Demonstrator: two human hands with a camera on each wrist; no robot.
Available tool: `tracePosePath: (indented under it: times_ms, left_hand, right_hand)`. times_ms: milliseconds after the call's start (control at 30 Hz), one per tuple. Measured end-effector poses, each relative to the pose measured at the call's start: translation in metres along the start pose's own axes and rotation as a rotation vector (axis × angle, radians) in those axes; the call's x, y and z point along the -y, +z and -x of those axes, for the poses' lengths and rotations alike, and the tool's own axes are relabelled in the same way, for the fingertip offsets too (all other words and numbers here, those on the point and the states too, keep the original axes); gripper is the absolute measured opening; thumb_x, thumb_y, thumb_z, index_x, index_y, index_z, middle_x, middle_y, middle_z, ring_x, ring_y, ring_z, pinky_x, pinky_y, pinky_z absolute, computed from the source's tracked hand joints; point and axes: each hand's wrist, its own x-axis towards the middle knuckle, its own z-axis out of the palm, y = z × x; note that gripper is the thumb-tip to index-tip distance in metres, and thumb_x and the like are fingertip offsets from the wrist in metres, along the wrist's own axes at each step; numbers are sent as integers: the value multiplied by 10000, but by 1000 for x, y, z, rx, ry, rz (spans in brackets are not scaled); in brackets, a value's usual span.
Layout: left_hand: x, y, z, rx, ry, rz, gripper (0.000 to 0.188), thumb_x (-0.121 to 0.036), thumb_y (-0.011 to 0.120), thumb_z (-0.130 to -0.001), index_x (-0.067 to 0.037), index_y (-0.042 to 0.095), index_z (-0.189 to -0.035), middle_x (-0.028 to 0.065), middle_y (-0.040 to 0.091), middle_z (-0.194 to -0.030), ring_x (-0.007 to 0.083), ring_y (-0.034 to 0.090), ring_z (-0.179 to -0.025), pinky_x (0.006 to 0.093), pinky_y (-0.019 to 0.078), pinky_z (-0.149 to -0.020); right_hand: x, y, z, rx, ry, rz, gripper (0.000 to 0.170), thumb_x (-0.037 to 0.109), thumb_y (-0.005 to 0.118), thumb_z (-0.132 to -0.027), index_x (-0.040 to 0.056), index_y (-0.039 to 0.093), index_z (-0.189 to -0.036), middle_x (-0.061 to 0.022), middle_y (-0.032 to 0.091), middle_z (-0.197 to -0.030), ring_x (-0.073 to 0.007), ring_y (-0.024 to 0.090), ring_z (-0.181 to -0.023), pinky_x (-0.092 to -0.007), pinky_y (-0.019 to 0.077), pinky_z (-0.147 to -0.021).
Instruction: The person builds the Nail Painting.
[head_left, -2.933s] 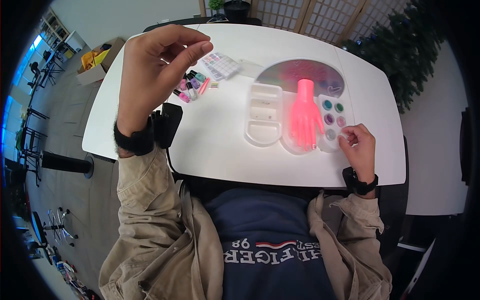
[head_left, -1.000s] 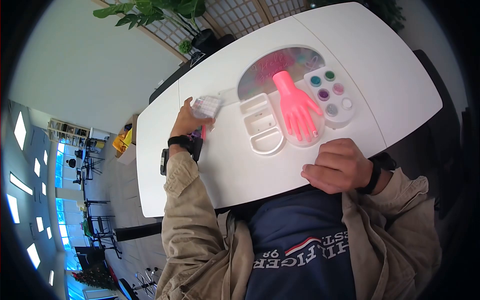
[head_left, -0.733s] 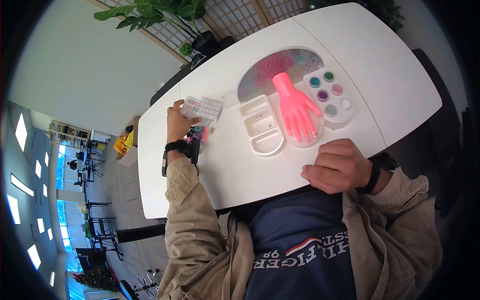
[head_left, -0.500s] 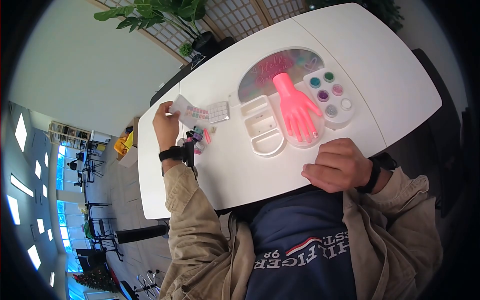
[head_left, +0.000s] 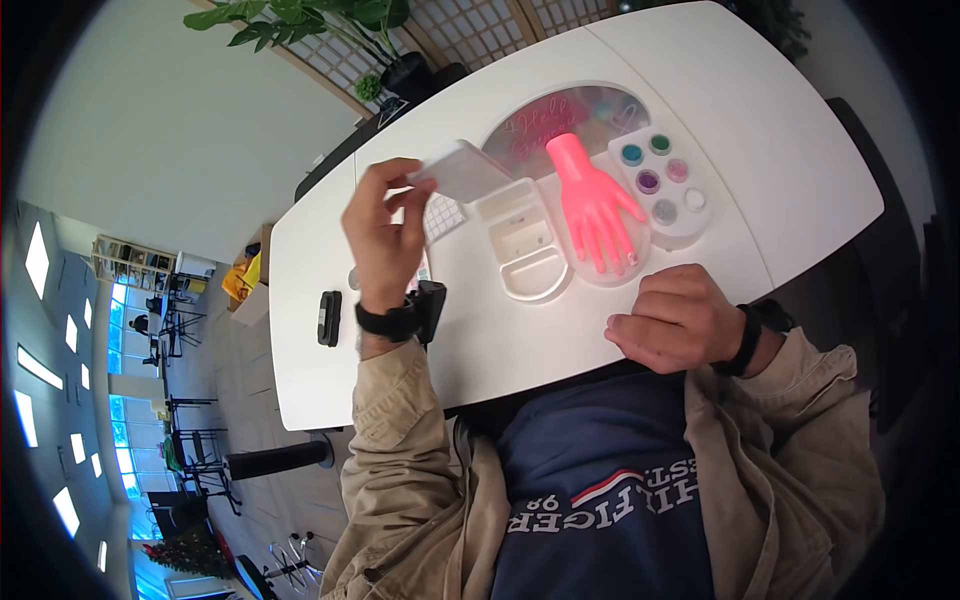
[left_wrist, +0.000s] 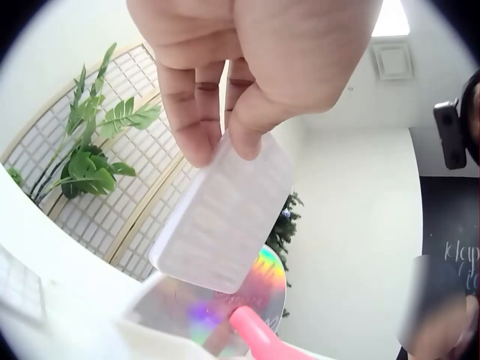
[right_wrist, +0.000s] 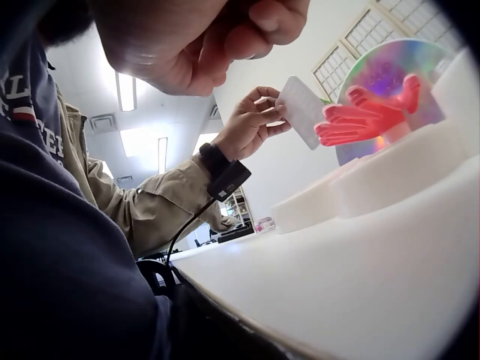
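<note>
My left hand (head_left: 385, 235) pinches a flat, frosted plastic case (head_left: 465, 172) by one edge, thumb against fingers. The case (left_wrist: 225, 217) is raised and tilted; in the head view it overlaps the back of a white three-compartment tray (head_left: 548, 280). Partly behind my left hand lies a second case with a grid of small cells (head_left: 443, 216). My right hand (head_left: 675, 320) sits idle at the front table edge, fingers loosely curled, with nothing visible in it. Beyond it stands a pink practice hand (head_left: 597, 212) with a decorated nail on one finger.
A white holder (head_left: 685, 228) with several glitter pots is right of the practice hand. Behind stands a half-round iridescent panel (head_left: 535, 125). A black oblong object (head_left: 328, 318) lies near the left table edge. My left forearm hides most of the polish bottles.
My left hand took up the plastic case beside the grid case, turned it up and carried it right toward the tray. The right hand dropped back from the glitter pots, then stayed still.
</note>
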Motion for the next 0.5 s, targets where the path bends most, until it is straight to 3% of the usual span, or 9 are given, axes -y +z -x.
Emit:
tracePosePath:
  times_ms: [100, 500]
  left_hand:
    - [3, 21, 3, 52, 70, -61, 198, 67, 800, -965, -7, 747, -1141, 104, 766, -1026, 203, 767, -912, 340, 713, -770]
    - [5, 26, 4, 99, -6, -18, 186, 43, 803, -973, -14, 751, -1142, 103, 786, -1039, 206, 794, -937, 342, 710, -785]
  right_hand:
    - [-2, -2, 0, -6, 3, 12, 180, 53, 901, -810, 75, 744, -895, -2, 555, -725, -164, 554, -581, -331, 440, -481]
    - [-5, -4, 2, -5, 11, 20, 169, 64, 896, -818, 83, 745, -892, -4, 556, -724, -168, 557, -583, -340, 440, -479]
